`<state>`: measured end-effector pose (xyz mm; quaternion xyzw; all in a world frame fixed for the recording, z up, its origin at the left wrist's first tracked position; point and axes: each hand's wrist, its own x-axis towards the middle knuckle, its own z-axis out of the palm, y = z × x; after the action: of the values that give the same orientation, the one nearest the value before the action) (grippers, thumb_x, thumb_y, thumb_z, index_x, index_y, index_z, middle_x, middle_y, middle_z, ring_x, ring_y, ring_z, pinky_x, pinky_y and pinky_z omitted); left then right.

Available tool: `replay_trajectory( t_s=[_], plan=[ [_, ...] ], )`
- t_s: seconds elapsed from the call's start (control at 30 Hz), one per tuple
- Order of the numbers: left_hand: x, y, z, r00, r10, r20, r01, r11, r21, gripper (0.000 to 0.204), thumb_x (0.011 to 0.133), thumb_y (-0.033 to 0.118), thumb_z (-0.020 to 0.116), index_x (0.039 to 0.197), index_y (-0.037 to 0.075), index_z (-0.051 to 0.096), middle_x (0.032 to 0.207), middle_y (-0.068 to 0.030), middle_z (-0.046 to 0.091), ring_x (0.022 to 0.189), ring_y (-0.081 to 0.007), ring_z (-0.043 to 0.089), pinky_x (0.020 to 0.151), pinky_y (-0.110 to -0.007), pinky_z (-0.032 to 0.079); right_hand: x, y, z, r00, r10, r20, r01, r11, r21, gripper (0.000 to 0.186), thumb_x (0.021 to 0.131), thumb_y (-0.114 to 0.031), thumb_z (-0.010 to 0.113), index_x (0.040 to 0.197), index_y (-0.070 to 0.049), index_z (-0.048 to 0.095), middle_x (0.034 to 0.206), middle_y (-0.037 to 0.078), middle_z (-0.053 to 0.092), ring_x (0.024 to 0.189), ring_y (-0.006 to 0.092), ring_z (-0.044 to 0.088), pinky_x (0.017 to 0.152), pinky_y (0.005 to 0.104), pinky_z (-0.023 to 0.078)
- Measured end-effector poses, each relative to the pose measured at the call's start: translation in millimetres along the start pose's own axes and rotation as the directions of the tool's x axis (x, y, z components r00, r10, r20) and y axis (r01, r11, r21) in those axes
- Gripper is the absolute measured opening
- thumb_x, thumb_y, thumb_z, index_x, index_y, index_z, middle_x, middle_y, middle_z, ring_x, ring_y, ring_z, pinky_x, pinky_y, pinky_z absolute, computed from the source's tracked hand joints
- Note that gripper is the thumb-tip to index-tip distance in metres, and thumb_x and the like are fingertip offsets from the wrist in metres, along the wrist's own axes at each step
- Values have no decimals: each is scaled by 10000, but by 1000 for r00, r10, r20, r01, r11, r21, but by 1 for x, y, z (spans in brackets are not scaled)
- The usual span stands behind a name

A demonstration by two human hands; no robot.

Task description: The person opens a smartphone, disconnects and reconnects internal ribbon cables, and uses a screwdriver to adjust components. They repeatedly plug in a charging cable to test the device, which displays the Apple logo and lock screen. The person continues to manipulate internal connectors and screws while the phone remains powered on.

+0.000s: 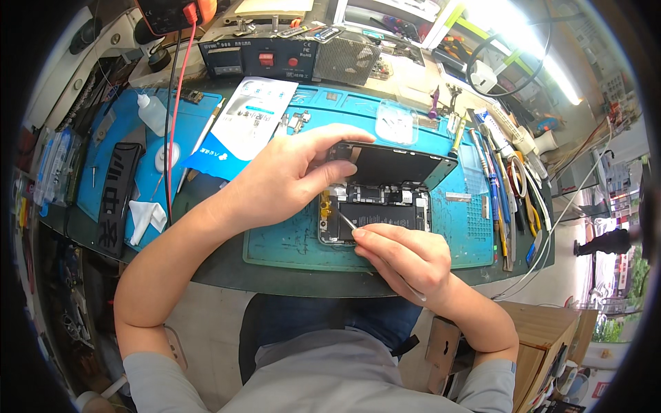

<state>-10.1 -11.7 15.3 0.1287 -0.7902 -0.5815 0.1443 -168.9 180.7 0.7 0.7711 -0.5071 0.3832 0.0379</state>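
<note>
Black battery (383, 216) inside phone housing (334, 241)

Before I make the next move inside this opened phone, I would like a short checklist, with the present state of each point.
1. Phone lying on the mat: ok.
2. Screen raised and held by the left hand: ok.
3. Thin tool gripped in the right hand: ok.
4. Tool tip clear of the battery: cannot tell, they appear very close.
5. Screen cables disconnected: cannot tell, too small to see.
</note>
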Motion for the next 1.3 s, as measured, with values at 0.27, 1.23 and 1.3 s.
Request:
replay_trajectory(
  t_s=[0.27, 1.23, 1.3],
  plan=[
    [0, -1, 0, 1000, -5, 7, 5, 1000, -4, 394, 1066, -21, 562, 1459, 9, 570, 1252, -87, 688, 1124, -123, 666, 1015, -302, 564, 1, -2, 4, 987, 163, -12, -161, 982, 95, 335, 837, 115, 770, 1163, 82, 698, 1009, 161, 730, 783, 241, 753, 640, 312, 647],
    [-1, -1, -1, 1000, -17, 3, 17, 1000, 1, 402, 1065, -21, 563, 1464, 24, 571, 1261, -93, 687, 1131, -132, 670, 1018, -305, 564, -12, -5, 8, 979, 114, -169, -120, 992, -28, 351, 827, 134, 794, 1155, 101, 674, 959, 168, 706, 733, 240, 718, 595, 304, 607],
    [-1, 0, -1, 1000, -11, 7, 11, 1000, -12, 404, 1064, -22, 563, 1466, 25, 570, 1258, -91, 688, 1129, -132, 671, 1016, -305, 565, -13, -5, 8, 979, 110, -173, -119, 992, -40, 347, 826, 133, 794, 1151, 97, 678, 957, 165, 707, 732, 239, 719, 592, 305, 605]
  ],
)
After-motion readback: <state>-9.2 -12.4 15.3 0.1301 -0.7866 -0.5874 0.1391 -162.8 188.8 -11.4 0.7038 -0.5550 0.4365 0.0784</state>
